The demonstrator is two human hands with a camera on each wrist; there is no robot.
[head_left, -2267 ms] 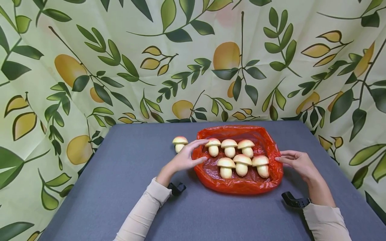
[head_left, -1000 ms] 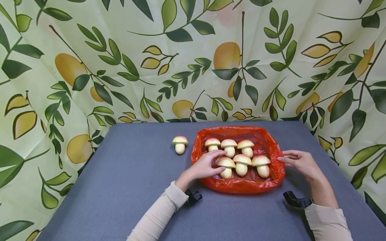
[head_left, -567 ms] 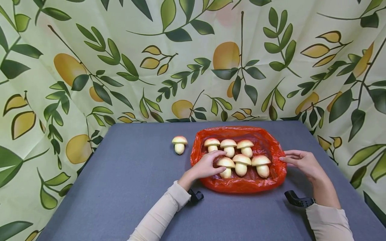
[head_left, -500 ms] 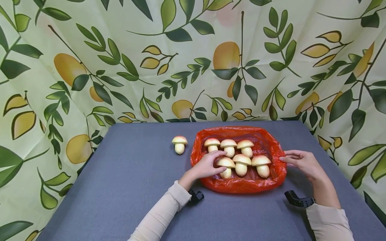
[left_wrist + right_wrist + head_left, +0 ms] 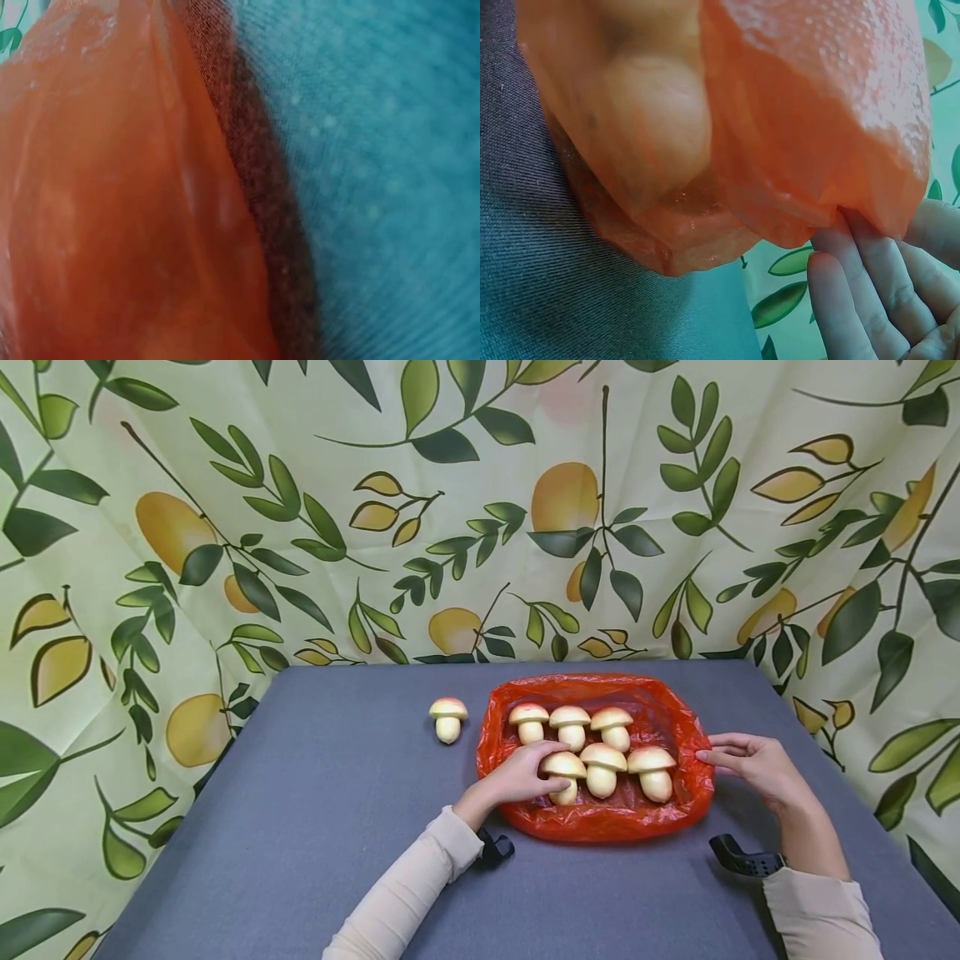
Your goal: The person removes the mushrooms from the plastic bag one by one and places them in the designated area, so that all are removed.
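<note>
In the head view a red plastic bag (image 5: 600,828) lies wide open on the table, its rim rolled outward. Inside sit two rows of mushrooms with pale stems and yellow caps tinged red. My left hand (image 5: 513,777) reaches over the bag's left side and grips the front-left mushroom (image 5: 564,765), thumb at the stem and fingers at the cap. My right hand (image 5: 750,764) pinches the bag's right rim; in the right wrist view its fingers (image 5: 832,292) meet the bag's edge. The left wrist view shows only the bag's outer side (image 5: 112,187) and cloth, not the hand.
One more mushroom (image 5: 448,720) stands outside the bag, to its left. A grey-blue cloth (image 5: 315,793) covers the table. A leaf-and-fruit patterned curtain (image 5: 480,560) hangs behind and at both sides.
My left hand has moved from the bag's left rim inward to the front-left mushroom, and its fingers have closed round it. The right hand stays at the rim, shifted slightly right with it.
</note>
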